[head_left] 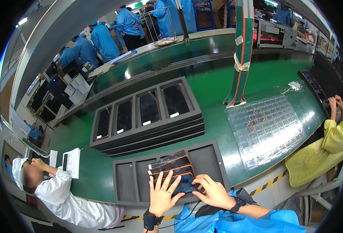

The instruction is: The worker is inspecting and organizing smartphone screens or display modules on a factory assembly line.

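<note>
Your left hand (161, 193) lies flat and unclenched on the fanned phone stack (172, 167), which runs off toward 12 o'clock; your right hand (213, 191) pinches its near edge from 3 o'clock.

Both hands, left (161, 194) and right (214, 191), rest on phones (172, 167) fanned in the near tray (214, 155), with a tray stack (148, 116) behind it and a blister sheet (266, 130) to the right.
</note>
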Demonstrator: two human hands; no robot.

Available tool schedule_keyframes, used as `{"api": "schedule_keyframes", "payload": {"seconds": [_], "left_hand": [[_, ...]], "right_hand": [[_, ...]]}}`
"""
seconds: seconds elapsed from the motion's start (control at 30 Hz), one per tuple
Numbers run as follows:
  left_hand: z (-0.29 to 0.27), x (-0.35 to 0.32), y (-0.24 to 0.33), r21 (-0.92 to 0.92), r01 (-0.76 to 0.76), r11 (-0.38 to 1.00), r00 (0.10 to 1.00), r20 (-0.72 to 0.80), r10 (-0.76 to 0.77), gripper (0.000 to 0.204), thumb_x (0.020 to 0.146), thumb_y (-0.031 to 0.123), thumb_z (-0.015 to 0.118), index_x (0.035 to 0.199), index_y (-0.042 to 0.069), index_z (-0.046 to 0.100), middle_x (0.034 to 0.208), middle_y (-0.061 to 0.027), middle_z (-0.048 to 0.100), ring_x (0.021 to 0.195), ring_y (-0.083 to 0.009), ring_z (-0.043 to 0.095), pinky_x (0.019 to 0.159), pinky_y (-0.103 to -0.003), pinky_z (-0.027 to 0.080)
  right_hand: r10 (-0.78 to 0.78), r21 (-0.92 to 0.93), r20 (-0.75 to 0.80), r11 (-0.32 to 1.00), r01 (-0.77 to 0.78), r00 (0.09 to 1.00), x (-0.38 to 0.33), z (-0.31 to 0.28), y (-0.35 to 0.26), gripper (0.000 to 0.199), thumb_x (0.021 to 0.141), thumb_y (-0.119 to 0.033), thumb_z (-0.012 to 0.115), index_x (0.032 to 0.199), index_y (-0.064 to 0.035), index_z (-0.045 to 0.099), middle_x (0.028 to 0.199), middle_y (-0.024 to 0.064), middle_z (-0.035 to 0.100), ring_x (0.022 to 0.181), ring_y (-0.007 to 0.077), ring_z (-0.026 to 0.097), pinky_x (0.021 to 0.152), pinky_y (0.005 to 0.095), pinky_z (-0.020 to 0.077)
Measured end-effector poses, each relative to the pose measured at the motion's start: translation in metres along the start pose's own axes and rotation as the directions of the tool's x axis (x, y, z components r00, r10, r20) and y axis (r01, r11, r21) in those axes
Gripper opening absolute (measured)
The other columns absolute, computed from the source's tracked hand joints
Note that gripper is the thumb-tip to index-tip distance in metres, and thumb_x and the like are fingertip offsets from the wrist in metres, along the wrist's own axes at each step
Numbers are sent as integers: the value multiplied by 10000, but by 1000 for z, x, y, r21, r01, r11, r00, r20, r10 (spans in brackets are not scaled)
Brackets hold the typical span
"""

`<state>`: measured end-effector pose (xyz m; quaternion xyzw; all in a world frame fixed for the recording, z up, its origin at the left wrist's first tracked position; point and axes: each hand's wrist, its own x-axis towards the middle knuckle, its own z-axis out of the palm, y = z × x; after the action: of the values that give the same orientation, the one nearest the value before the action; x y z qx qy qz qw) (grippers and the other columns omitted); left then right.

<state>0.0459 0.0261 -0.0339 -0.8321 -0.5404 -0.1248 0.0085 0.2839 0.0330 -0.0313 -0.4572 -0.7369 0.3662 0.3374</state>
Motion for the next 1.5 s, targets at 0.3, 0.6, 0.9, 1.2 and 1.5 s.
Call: {"api": "schedule_keyframes", "payload": {"seconds": [0.3,0.6,0.9,1.2,1.5], "left_hand": [[2,-18,2,-100,-53,994,999,-13,52,632,815,463,762,1390,271,583,1545,-71,425,1446,-315,338,1181,-598,170],[-2,-15,7,-156,-118,981,992,-52,111,583,812,423,760,1345,226,628,1492,-77,493,1401,-306,408,1167,-571,228],[-49,62,29,-259,-196,946,980,-19,198,586,889,377,690,1396,117,550,1502,-132,455,1399,-347,403,1164,-545,262],[-32,124,120,-233,-485,843,848,110,519,485,978,346,583,1414,149,503,1486,-112,467,1398,-285,422,1182,-588,197],[-5,120,151,-424,-169,890,936,213,280,686,961,417,606,1470,8,395,1409,-215,530,1346,-351,487,1170,-516,295]], "right_hand": [[-101,-39,-129,995,96,986,-1,-1,2,394,845,-196,775,1155,-73,566,1440,181,378,1186,322,594,894,404,561],[-89,89,-81,991,96,993,-28,-41,13,221,891,-110,711,1082,-33,631,1436,194,418,1169,310,607,970,407,517],[-103,-521,-545,819,-240,832,-90,-171,65,298,812,-205,775,1088,-118,701,1283,135,596,1226,360,530,1053,470,398],[-183,-710,-153,704,21,971,-91,-183,109,226,854,-222,739,1077,-225,709,1238,-54,643,1233,218,546,1066,495,367],[-210,-660,-56,741,122,976,-81,-209,101,242,860,-215,730,1082,-176,644,1176,-29,630,1251,204,529,1115,495,311]]}}
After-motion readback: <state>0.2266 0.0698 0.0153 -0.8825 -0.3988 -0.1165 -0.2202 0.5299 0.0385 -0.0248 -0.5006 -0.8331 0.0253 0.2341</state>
